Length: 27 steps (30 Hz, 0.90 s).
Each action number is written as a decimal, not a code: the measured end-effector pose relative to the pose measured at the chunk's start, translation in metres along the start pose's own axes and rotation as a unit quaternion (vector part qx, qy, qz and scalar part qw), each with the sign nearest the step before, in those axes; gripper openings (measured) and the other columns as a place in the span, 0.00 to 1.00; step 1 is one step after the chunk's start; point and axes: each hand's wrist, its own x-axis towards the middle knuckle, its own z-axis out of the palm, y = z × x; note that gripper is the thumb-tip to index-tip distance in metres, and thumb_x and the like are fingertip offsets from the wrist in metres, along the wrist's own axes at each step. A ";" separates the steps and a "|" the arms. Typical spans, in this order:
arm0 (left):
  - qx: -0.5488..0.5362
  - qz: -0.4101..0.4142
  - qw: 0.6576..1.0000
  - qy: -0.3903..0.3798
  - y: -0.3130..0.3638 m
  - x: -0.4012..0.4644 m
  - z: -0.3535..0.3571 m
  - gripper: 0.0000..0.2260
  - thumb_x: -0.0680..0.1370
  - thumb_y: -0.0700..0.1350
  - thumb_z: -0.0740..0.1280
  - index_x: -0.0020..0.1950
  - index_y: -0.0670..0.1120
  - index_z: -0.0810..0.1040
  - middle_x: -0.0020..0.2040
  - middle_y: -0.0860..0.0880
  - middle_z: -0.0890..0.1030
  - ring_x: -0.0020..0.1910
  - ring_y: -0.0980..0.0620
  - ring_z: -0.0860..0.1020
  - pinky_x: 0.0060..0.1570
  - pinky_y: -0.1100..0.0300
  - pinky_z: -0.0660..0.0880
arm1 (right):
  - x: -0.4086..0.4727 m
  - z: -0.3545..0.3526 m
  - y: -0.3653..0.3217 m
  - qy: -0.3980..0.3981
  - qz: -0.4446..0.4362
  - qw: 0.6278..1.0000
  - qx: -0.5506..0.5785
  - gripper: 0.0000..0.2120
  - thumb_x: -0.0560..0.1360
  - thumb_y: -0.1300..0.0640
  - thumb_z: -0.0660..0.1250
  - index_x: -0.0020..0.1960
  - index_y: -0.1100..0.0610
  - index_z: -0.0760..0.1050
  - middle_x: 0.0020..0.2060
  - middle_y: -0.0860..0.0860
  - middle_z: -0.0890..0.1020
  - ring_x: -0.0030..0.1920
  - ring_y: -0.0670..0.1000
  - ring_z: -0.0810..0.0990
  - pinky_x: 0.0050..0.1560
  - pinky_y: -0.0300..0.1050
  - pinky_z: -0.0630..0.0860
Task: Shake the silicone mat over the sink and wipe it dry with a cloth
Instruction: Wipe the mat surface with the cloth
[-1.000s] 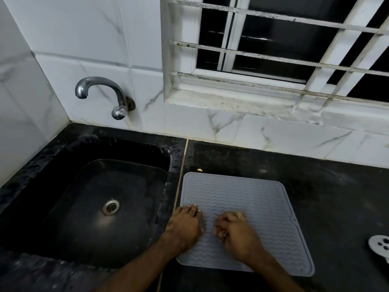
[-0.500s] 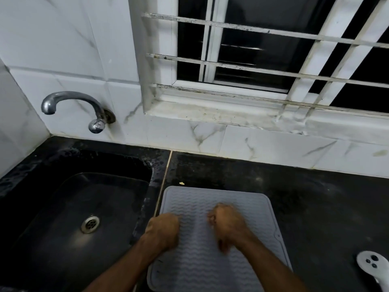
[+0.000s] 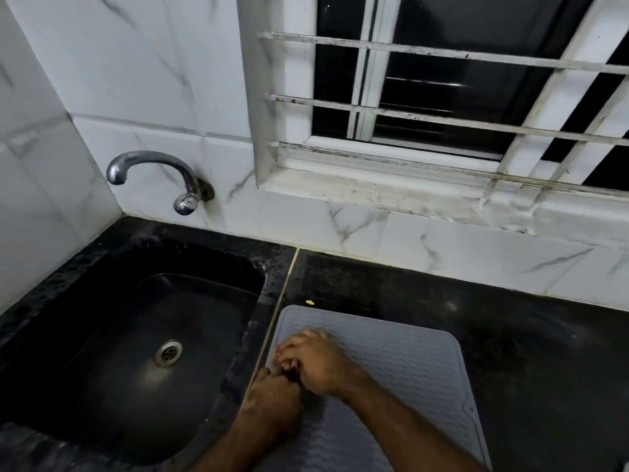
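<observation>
Grey silicone mat [image 3: 401, 379] lies flat on the black counter [image 3: 510, 335], just right of the sink [image 3: 163, 335]. Both hands have shifted to its sink-side edge: left hand [image 3: 272, 400] and right hand [image 3: 315, 362], fingers [image 3: 289, 347] curled, seemingly pinching it, though blurred. Lifting is starting; next, carry it over the sink.

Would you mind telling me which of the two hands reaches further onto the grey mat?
The right hand: it lies over the mat, while the left hand sits at the mat's left edge beside the sink.
</observation>
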 end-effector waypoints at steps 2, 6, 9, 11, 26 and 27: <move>-0.008 0.013 1.000 -0.005 -0.007 -0.001 -0.003 0.21 0.79 0.53 0.60 0.70 0.46 0.74 0.70 0.45 0.74 0.72 0.44 0.66 0.72 0.50 0.57 | 0.003 -0.003 0.000 -0.019 0.007 1.000 0.022 0.22 0.72 0.56 0.66 0.65 0.44 0.79 0.67 0.43 0.77 0.69 0.51 0.70 0.73 0.56 0.60; 0.007 0.035 0.999 -0.024 -0.015 -0.004 -0.010 0.19 0.79 0.52 0.62 0.65 0.44 0.78 0.66 0.44 0.77 0.70 0.44 0.67 0.70 0.49 0.62 | 0.009 -0.009 0.002 -0.032 0.018 0.999 0.035 0.22 0.71 0.56 0.67 0.63 0.43 0.80 0.65 0.42 0.79 0.67 0.51 0.73 0.72 0.53 0.65; -0.008 0.051 0.998 -0.023 -0.023 -0.008 -0.005 0.24 0.78 0.51 0.63 0.74 0.47 0.69 0.74 0.47 0.69 0.74 0.44 0.61 0.71 0.47 0.60 | 0.014 -0.009 0.000 -0.040 0.018 0.999 0.032 0.22 0.72 0.55 0.68 0.65 0.41 0.78 0.65 0.44 0.79 0.66 0.52 0.73 0.70 0.52 0.67; -0.004 0.060 0.998 -0.023 -0.026 -0.013 0.001 0.30 0.80 0.51 0.60 0.80 0.48 0.57 0.80 0.48 0.58 0.78 0.44 0.53 0.74 0.44 0.53 | 0.017 -0.007 -0.003 -0.034 0.012 0.999 0.026 0.22 0.73 0.56 0.67 0.66 0.42 0.78 0.64 0.44 0.79 0.65 0.52 0.74 0.68 0.53 0.68; -0.017 0.104 0.993 0.056 -0.043 0.003 -0.001 0.22 0.80 0.52 0.60 0.74 0.50 0.70 0.74 0.47 0.69 0.73 0.46 0.61 0.72 0.45 0.52 | 0.051 -0.005 -0.008 -0.052 0.061 0.997 0.002 0.19 0.72 0.57 0.63 0.59 0.42 0.80 0.56 0.47 0.81 0.58 0.54 0.74 0.59 0.56 0.76; -0.018 0.103 0.993 0.058 -0.045 0.005 -0.002 0.21 0.80 0.52 0.59 0.73 0.50 0.71 0.72 0.46 0.71 0.73 0.45 0.63 0.72 0.46 0.53 | 0.054 -0.004 -0.007 -0.058 0.060 0.996 0.009 0.19 0.71 0.56 0.63 0.58 0.41 0.80 0.55 0.47 0.81 0.57 0.54 0.75 0.57 0.56 0.77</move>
